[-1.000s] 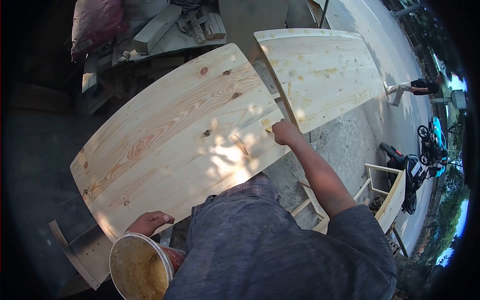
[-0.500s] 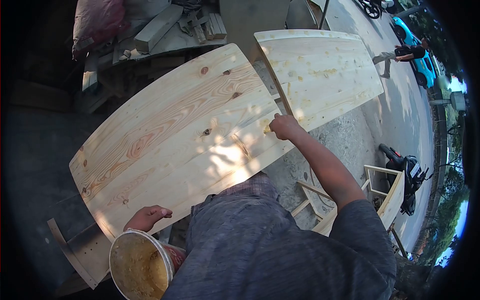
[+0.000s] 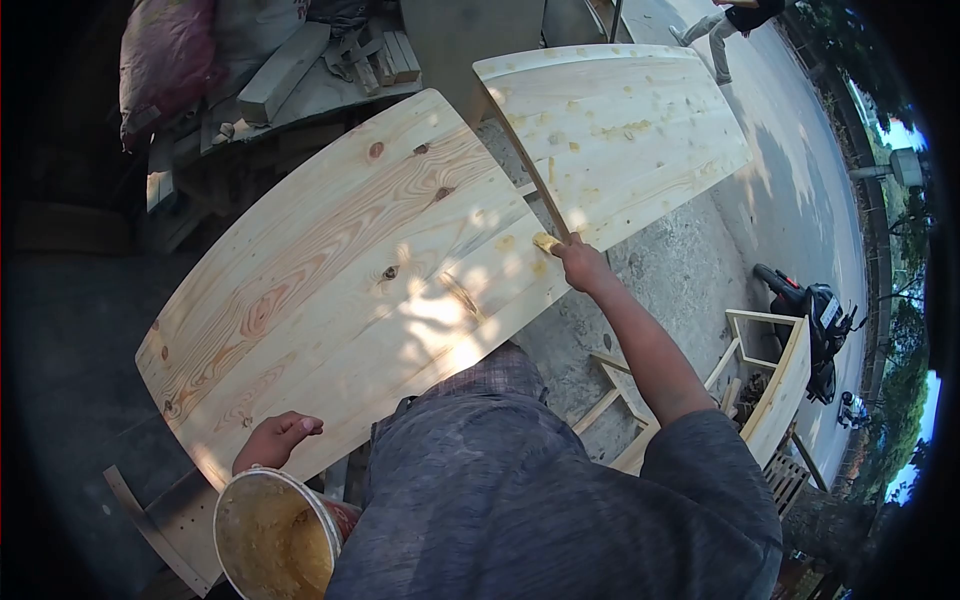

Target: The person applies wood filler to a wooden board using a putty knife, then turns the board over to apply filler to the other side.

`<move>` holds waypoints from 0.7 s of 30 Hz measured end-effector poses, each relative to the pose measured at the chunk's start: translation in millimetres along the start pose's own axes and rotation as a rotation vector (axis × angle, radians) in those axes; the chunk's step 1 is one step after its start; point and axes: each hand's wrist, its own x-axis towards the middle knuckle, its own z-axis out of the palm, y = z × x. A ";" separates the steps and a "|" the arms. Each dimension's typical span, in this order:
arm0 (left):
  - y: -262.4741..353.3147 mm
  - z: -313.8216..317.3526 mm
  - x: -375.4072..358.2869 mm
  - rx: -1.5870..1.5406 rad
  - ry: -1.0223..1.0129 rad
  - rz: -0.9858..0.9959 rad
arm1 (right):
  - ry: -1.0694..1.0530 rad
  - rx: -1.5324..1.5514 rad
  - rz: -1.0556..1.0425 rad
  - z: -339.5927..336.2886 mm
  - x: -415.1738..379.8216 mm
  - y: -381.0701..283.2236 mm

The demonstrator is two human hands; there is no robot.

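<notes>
A large curved wooden panel (image 3: pixel 330 270) with dark knots lies in front of me. At its right end my right hand (image 3: pixel 583 264) is closed around a small tool (image 3: pixel 546 243) whose tip is coated in yellow paste. Yellowish smears mark the wood beside it. Past that edge is a second panel (image 3: pixel 630 130) spotted with yellow patches. My left hand (image 3: pixel 277 441) is at the lower left edge of the near panel, fingers curled, just above a bucket (image 3: pixel 262 550) with yellow-brown residue inside. The bucket's handle is hidden, and what the left fingers hold cannot be made out.
Sacks (image 3: pixel 170 65) and wood offcuts (image 3: pixel 285 72) are piled at the upper left. A wooden frame (image 3: pixel 770 390) stands at the lower right, near a parked motorcycle (image 3: pixel 822 330). A person (image 3: pixel 722 35) is on the road at the top right.
My right hand has turned and shifted slightly right, and the yellow-coated tool now shows. The view has shifted, and the person on the road appears nearer the top edge.
</notes>
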 end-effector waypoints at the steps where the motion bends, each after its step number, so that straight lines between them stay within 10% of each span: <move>1: -0.1 -0.7 0.9 -0.017 -0.011 0.011 | 0.010 -0.010 -0.012 0.6 -1.2 0.9; 14: 15.5 7.0 8.3 -0.006 -0.014 -0.016 | -0.020 0.087 -0.056 -27.9 20.1 3.0; 21: 27.6 23.2 5.5 -0.035 0.075 -0.026 | -0.186 -0.344 -0.148 -46.7 33.9 -3.4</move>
